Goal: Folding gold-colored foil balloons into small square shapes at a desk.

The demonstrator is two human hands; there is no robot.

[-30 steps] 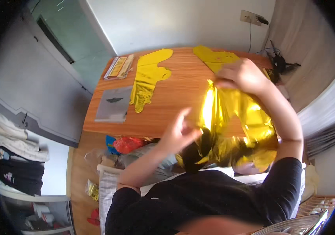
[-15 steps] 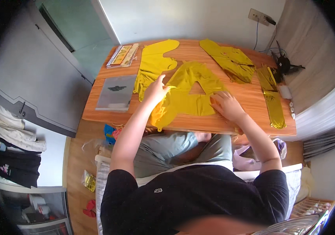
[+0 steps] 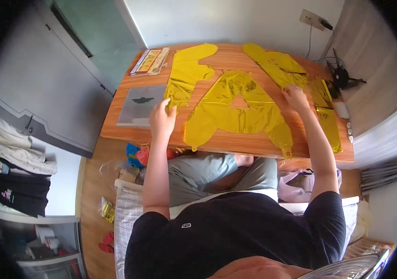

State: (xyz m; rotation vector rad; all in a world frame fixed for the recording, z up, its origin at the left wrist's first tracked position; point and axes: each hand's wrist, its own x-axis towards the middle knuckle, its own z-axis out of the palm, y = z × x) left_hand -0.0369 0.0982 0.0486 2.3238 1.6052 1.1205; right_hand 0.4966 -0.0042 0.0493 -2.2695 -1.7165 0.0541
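Observation:
A flat gold foil balloon shaped like the letter A (image 3: pixel 203 106) lies at the middle of the wooden table, its two legs spread toward me. Left of it is an F-shaped gold foil balloon (image 3: pixel 185 69). My left hand (image 3: pixel 162 123) is at that balloon's lower end, thumb and fingers apart, holding nothing. At the back right lies another gold foil balloon (image 3: pixel 275 65), partly folded over itself. My right hand (image 3: pixel 297 98) is by its near end, fingers loosely bent and apart; whether they touch the foil I cannot tell.
A narrow gold foil piece (image 3: pixel 328 128) lies along the table's (image 3: pixel 245 142) right side, near a black router-like device (image 3: pixel 341 74). A grey transparent sleeve (image 3: pixel 131 111) and some printed packets (image 3: pixel 149 61) lie at the left. A lilac bag (image 3: pixel 298 186) is below the table.
Both hands have come off the A-shaped balloon, and its legs now lie spread flat. My left hand moved left to the F-shaped balloon; my right hand moved up and right.

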